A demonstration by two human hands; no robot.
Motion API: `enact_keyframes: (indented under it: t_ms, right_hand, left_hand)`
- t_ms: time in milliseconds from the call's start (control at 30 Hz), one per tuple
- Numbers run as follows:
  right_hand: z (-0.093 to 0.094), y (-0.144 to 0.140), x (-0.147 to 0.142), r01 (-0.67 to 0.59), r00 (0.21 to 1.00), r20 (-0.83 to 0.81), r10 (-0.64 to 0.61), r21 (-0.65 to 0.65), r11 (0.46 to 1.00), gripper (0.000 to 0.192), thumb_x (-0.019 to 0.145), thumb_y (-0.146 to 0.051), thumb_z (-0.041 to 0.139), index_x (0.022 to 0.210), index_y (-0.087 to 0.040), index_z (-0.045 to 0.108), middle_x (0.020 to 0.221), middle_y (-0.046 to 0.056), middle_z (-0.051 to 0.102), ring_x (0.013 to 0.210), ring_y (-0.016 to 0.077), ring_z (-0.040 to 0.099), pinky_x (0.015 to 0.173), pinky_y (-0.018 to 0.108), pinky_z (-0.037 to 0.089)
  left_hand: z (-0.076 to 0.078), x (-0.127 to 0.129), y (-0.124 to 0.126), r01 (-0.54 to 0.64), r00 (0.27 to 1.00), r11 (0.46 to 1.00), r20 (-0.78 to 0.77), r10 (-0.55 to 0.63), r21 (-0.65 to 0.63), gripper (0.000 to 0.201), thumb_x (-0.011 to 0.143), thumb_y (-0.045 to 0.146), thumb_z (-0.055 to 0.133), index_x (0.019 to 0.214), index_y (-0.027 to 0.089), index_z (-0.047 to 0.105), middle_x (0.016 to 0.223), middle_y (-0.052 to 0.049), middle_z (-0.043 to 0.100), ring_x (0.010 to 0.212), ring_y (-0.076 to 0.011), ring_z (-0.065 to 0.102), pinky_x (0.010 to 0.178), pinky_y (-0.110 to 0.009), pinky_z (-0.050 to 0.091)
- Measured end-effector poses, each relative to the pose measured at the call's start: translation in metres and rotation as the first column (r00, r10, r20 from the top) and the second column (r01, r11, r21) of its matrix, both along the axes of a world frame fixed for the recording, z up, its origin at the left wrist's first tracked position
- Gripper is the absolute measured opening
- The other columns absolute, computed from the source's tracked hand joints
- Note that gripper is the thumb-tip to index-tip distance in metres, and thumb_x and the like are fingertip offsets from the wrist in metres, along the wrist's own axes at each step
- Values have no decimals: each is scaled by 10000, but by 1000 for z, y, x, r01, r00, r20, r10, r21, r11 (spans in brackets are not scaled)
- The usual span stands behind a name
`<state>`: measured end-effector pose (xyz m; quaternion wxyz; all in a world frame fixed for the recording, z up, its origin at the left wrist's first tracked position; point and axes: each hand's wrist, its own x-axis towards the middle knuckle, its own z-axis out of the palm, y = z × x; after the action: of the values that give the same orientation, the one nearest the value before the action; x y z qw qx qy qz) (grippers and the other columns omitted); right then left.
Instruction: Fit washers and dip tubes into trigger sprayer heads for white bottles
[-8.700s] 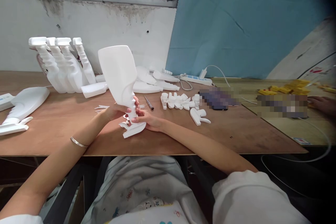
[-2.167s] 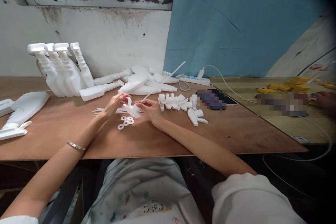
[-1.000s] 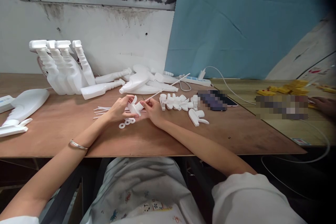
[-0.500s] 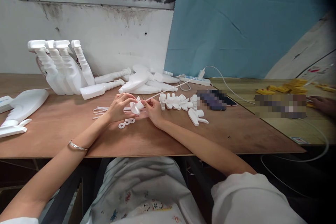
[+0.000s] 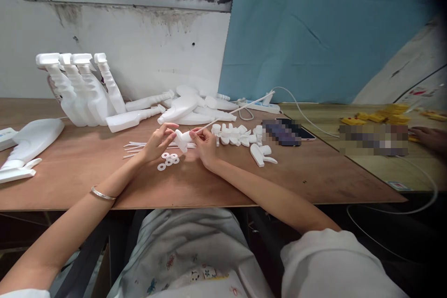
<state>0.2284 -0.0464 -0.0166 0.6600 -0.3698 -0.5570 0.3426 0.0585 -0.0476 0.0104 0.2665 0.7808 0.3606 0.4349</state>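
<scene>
Between my hands is a white trigger spray head point(image 5: 182, 140), tilted, with its collar to the right. My left hand point(image 5: 157, 143) has thumb and forefinger at the left end of the spray head. The fingers of my right hand point(image 5: 205, 148) pinch a thin white dip tube point(image 5: 240, 108) at the collar; the tube slants up and away to the right. How far its near end sits in the collar is hidden by the fingers. Several white washer rings point(image 5: 161, 166) lie below my left hand, and loose dip tubes point(image 5: 134, 144) lie behind it.
More spray heads point(image 5: 237, 135) lie in a row to the right, with a single one point(image 5: 261, 154) nearer. White bottles point(image 5: 185, 107) lie along the wall; several spray bottles point(image 5: 84, 88) stand at left. Phones point(image 5: 284, 131), a power strip point(image 5: 260, 106) and another person's hand point(image 5: 428, 138) are at right.
The spray head has turned and my left fingers have shifted to its left end. The dip tube's far end now reaches farther up and right. More washer rings are uncovered.
</scene>
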Motion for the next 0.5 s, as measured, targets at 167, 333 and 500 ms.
enact_keyframes:
  t_ms: [167, 333, 500]
  right_hand:
    - [4, -8, -3, -14, 1000, 29, 12, 44, 999, 205, 741, -357, 589, 646, -180, 550, 825, 19, 614, 745, 148, 570, 684, 285, 449]
    - [11, -19, -5, -39, 995, 90, 30, 99, 994, 166, 759, -326, 585, 669, -187, 576, 822, 18, 607, 761, 149, 564, 704, 283, 439]
    - [13, -24, -6, -52, 991, 133, 34, 134, 990, 169, 751, -347, 608, 680, -196, 589, 839, 25, 592, 778, 156, 557, 707, 282, 441]
  left_hand:
    - [-2, 3, 2, -9, 990, 996, 141, 20, -84, 376, 826, 453, 481, 1047, 151, 448, 771, -26, 567, 717, -156, 561, 684, -284, 457]
    - [-2, 5, 3, 2, 971, 979, 234, 47, -204, 390, 792, 490, 513, 992, 159, 462, 674, 8, 517, 550, -119, 509, 503, -227, 417]
    - [-1, 5, 3, 53, 959, 939, 279, 47, -341, 324, 785, 432, 536, 984, 191, 450, 603, 38, 495, 415, -85, 439, 386, -193, 335]
